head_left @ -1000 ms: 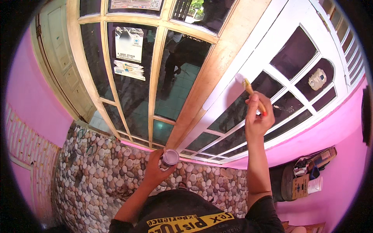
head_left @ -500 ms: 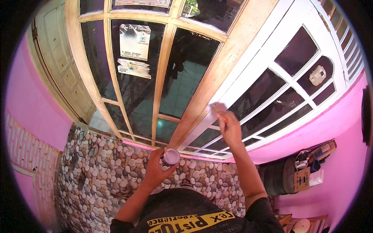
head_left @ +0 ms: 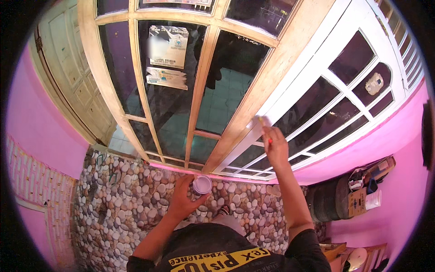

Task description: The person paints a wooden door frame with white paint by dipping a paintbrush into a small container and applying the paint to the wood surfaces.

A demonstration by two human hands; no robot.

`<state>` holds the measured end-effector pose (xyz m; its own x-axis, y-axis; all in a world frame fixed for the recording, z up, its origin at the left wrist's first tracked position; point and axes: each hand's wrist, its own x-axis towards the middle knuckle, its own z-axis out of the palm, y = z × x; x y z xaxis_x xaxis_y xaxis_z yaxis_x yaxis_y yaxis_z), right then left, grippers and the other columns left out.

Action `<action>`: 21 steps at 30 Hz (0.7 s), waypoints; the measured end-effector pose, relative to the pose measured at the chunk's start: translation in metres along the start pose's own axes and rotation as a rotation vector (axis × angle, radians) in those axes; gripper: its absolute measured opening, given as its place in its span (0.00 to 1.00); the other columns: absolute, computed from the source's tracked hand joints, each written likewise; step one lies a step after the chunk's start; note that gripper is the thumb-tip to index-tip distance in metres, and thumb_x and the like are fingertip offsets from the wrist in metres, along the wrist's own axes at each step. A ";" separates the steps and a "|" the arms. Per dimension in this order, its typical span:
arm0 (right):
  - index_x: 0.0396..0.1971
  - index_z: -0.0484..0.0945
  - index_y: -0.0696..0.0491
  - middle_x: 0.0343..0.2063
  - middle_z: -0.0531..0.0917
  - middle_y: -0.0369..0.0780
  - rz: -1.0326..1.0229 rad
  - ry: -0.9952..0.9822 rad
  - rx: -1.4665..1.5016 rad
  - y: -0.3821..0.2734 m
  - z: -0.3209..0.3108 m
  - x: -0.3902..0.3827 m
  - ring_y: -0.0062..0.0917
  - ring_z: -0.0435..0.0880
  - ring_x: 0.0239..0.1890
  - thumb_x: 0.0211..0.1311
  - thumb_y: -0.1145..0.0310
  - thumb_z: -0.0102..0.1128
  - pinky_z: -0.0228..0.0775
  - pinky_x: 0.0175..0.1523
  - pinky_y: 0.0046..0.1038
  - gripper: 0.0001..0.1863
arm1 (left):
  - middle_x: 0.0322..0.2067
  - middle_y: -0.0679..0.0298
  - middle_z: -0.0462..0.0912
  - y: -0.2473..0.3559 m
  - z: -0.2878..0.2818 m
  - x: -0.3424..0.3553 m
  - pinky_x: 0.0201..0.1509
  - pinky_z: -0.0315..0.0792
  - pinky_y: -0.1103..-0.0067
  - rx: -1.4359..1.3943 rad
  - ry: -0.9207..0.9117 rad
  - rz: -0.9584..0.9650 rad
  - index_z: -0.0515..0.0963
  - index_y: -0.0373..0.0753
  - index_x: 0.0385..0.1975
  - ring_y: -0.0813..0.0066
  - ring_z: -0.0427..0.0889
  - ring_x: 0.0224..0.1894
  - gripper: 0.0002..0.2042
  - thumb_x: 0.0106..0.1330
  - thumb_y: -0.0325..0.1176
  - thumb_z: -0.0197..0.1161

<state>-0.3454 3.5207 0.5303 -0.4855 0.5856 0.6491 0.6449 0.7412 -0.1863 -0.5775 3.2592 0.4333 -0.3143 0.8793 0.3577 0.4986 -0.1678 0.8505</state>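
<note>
In my right hand point(head_left: 275, 147) is a paintbrush point(head_left: 263, 121) with a bit of red at its handle. Its blurred bristles lie against the edge strip of the white window frame point(head_left: 286, 109), where white paint meets bare wood. My left hand point(head_left: 184, 197) is wrapped round a small round cup point(head_left: 202, 185) of pale lilac-white paint, held below the frame. Left of the white section stands the unpainted wooden frame point(head_left: 240, 119) with dark glass panes. Torn paper notices point(head_left: 167, 47) stick to one pane.
Pebble-patterned flooring point(head_left: 131, 199) lies underfoot. At the right, a dark drum point(head_left: 324, 201) stands beside a cardboard box point(head_left: 357, 201) and a white cup point(head_left: 374, 199) near the pink wall point(head_left: 398, 181). A worn wooden door point(head_left: 68, 77) is at the far left.
My view has shifted slightly, so the frames sit a little further right. The brush remains at the strip's edge, and my left hand still holds the paint cup.
</note>
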 end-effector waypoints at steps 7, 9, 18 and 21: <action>0.47 0.83 0.52 0.40 0.83 0.44 -0.033 -0.073 0.079 -0.006 0.002 -0.029 0.42 0.86 0.38 0.69 0.68 0.63 0.80 0.42 0.40 0.10 | 0.52 0.50 0.75 -0.002 0.005 -0.007 0.60 0.73 0.65 0.055 0.026 -0.007 0.72 0.32 0.58 0.50 0.77 0.55 0.34 0.53 0.37 0.81; 0.47 0.83 0.52 0.37 0.82 0.44 -0.028 -0.262 0.045 0.007 0.019 -0.035 0.43 0.85 0.35 0.70 0.65 0.62 0.79 0.40 0.41 0.11 | 0.52 0.50 0.75 0.002 0.015 -0.005 0.59 0.73 0.65 0.054 0.028 -0.004 0.72 0.32 0.58 0.51 0.77 0.55 0.34 0.53 0.37 0.81; 0.47 0.82 0.53 0.37 0.82 0.44 -0.090 0.075 0.168 0.005 -0.019 -0.003 0.41 0.85 0.37 0.69 0.67 0.62 0.79 0.40 0.39 0.10 | 0.51 0.50 0.75 0.028 0.035 -0.010 0.58 0.74 0.66 0.104 0.117 -0.045 0.72 0.32 0.57 0.52 0.78 0.53 0.34 0.53 0.37 0.81; 0.48 0.81 0.52 0.37 0.82 0.44 -0.076 -0.154 0.135 0.020 -0.014 -0.026 0.40 0.85 0.37 0.70 0.66 0.61 0.79 0.39 0.39 0.11 | 0.51 0.51 0.74 0.035 0.050 -0.014 0.57 0.74 0.66 0.133 0.142 -0.034 0.72 0.31 0.57 0.54 0.78 0.51 0.34 0.52 0.37 0.81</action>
<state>-0.3116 3.5154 0.5204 -0.6209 0.5616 0.5468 0.5231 0.8164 -0.2446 -0.5154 3.2637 0.4388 -0.4392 0.8102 0.3882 0.5852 -0.0699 0.8079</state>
